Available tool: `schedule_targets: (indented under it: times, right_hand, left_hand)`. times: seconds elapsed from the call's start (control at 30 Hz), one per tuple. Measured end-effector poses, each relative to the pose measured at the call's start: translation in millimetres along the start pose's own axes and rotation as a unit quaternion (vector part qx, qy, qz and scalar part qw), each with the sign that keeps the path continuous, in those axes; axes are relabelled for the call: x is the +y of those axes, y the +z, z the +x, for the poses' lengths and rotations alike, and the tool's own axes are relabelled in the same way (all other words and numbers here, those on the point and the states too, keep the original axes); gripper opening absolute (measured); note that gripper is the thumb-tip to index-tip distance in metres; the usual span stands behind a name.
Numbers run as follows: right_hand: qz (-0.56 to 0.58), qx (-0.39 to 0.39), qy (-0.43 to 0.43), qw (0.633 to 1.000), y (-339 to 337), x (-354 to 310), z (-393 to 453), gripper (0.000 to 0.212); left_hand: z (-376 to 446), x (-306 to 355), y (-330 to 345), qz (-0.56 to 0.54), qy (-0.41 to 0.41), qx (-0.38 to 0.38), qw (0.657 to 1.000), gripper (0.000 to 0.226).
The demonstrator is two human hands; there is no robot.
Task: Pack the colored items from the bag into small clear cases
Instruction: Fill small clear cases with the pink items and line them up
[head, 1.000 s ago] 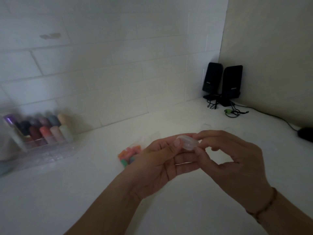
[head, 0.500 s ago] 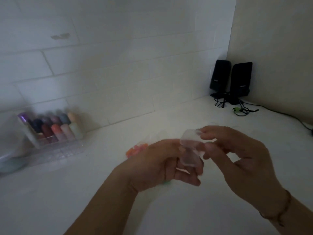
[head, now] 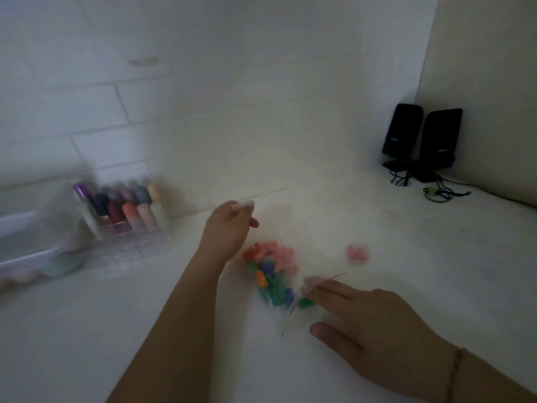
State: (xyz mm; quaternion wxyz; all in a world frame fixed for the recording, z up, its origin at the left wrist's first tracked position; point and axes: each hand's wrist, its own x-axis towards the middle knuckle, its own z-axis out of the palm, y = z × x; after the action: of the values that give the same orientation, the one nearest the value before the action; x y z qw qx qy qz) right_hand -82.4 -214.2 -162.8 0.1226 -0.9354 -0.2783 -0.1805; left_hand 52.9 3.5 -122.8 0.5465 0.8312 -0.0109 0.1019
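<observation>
Hands (head: 229,228) (head: 374,324): two; bag (head: 276,274): one

Left hand (head: 229,228) raised with fingers curled, right hand (head: 374,324) low, fingers extended.

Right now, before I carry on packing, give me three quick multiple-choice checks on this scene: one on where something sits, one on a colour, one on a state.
1. Where does the bag of colored items lie?
A. between the two hands
B. beside the speakers
C. inside the organizer

2. What colour are the loose pieces lying apart, right of the bag?
A. blue
B. pink
C. black

3. How is the right hand?
A. in a fist
B. fingers straight, at the bag's mouth
C. lifting a speaker

Answers:
1 A, it lies on the counter with the left hand on one side and the right hand on the other.
2 B, they show pale pink.
3 B, the fingers lie stretched out toward the bag.
</observation>
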Motion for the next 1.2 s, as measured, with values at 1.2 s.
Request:
schedule_targets:
  times: [1.2]
  right_hand:
    - [-0.01, 0.049, 0.074, 0.996, -8.9, -7.3, 15.0, 0.035]
  left_hand:
    - [-12.0, 2.1, 11.5, -0.009, 0.001, -0.189, 0.982, 0.014]
